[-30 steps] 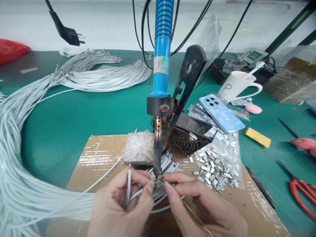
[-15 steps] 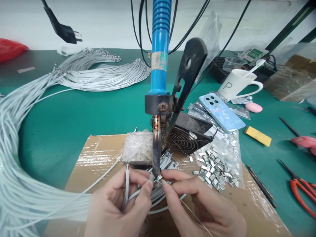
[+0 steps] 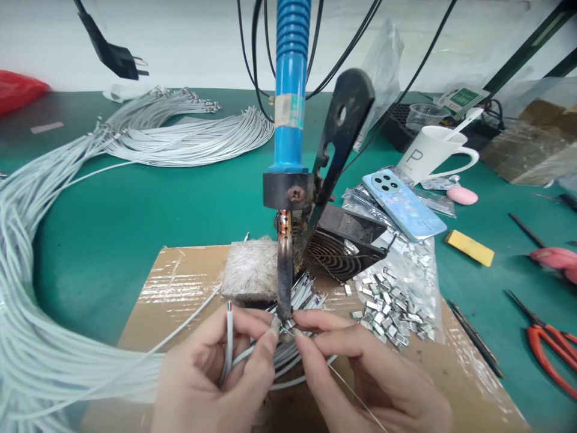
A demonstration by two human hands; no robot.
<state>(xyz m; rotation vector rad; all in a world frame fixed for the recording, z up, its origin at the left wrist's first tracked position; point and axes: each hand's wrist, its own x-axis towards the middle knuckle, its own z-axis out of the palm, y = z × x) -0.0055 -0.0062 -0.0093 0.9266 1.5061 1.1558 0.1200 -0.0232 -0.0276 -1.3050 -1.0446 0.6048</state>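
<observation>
We see two bare hands close together at the bottom of the head view, right under the tip of a soldering iron (image 3: 285,282) with a blue handle that stands straight up in a dark metal stand (image 3: 336,180). Our left hand (image 3: 211,379) is curled, and its thumb and first finger pinch the end of a thin white cable (image 3: 252,355); another white cable end with tiny colored wires sticks up between its fingers. Our right hand (image 3: 374,379) is also pinched shut, and it holds a small shiny metal plug piece (image 3: 291,325) just beside the iron's tip, with a thin silver solder wire (image 3: 351,391) running back along the hand. We cannot tell if the iron tip touches the piece, because it is so small. Both hands rest over a brown cardboard sheet (image 3: 180,288) wrapped in clear tape, which lies on the green counter (image 3: 135,210). A pile of little metal shells (image 3: 392,304) sits on clear plastic near the right hand. A big bundle of white cables (image 3: 40,313) bends around the left side of the counter. Farther to the right lie a light blue phone (image 3: 403,204), a white mug (image 3: 428,157), a yellow block (image 3: 470,248) and red-handled scissors (image 3: 552,352).
</observation>
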